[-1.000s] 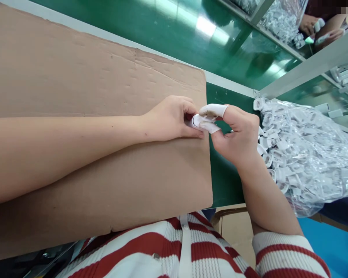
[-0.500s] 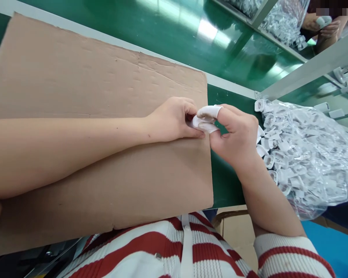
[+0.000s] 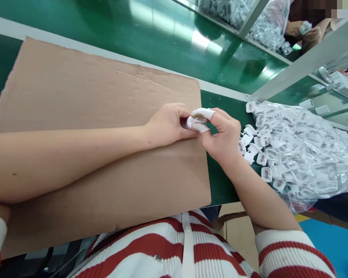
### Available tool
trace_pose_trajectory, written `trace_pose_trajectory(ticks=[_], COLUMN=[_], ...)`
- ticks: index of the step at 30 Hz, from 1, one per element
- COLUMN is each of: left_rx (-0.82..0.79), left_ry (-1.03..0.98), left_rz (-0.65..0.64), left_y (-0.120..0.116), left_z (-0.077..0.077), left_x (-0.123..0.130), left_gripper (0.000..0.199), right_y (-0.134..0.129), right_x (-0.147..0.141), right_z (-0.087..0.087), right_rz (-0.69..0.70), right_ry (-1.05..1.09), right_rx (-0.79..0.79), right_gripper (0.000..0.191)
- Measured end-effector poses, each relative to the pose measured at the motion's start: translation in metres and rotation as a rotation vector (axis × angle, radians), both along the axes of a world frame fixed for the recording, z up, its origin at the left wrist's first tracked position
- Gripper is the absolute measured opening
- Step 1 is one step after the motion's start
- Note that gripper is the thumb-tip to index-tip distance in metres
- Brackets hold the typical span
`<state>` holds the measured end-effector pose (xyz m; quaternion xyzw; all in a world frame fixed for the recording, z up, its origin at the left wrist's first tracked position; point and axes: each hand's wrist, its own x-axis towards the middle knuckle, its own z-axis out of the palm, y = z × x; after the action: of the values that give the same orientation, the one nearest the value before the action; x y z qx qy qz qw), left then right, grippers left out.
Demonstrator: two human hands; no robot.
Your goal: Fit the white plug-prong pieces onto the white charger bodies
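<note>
Near the right edge of the cardboard sheet (image 3: 150,181), my two hands meet around a small white plastic piece (image 3: 189,122). My left hand (image 3: 169,124) is closed on it from the left, fingers bent and thumb below. White, stained covers (image 3: 202,113) sit on the thumb and index finger of my right hand (image 3: 224,133). Those two fingers pinch the piece's right end. Most of the piece is hidden by the fingers, so its full shape cannot be made out.
A clear plastic bag (image 3: 313,154) full of white plastic parts lies to the right, several loose parts (image 3: 249,144) beside it. Behind the green bench (image 3: 220,154) rises a grey metal post (image 3: 304,61). Across the bench, another person's hands (image 3: 307,34) hold a white part.
The whole view has shifted slightly, with the bag and bench moving left in it. Both hands keep their grip on the white piece, and more loose parts show beside my right wrist.
</note>
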<state>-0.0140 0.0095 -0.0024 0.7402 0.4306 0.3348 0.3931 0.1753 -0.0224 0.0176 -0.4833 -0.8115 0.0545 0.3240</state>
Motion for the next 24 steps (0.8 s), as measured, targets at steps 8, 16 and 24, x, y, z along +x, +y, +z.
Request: trace_pose_trajectory(ticks=[8,16,24], left_rx=[0.231,0.298,0.304], left_ry=[-0.003,0.243,0.405], left_rz=[-0.011,-0.153,0.268], left_y=[0.002,0.003,0.081], left_z=[-0.016,-0.016,0.024], left_x=[-0.006,-0.012,-0.022], left_gripper=[0.061,0.036,0.034], right_y=[-0.001,0.009,0.018], right_x=[-0.008,-0.005,0.003], right_z=[-0.009,-0.006,0.005], right_rz=[-0.018,-0.047,-0.184], right_ry=[0.056,0.335,0.266], right_rx=[-0.003,-0.163,-0.036], right_gripper=[0.037,0.050,0.018])
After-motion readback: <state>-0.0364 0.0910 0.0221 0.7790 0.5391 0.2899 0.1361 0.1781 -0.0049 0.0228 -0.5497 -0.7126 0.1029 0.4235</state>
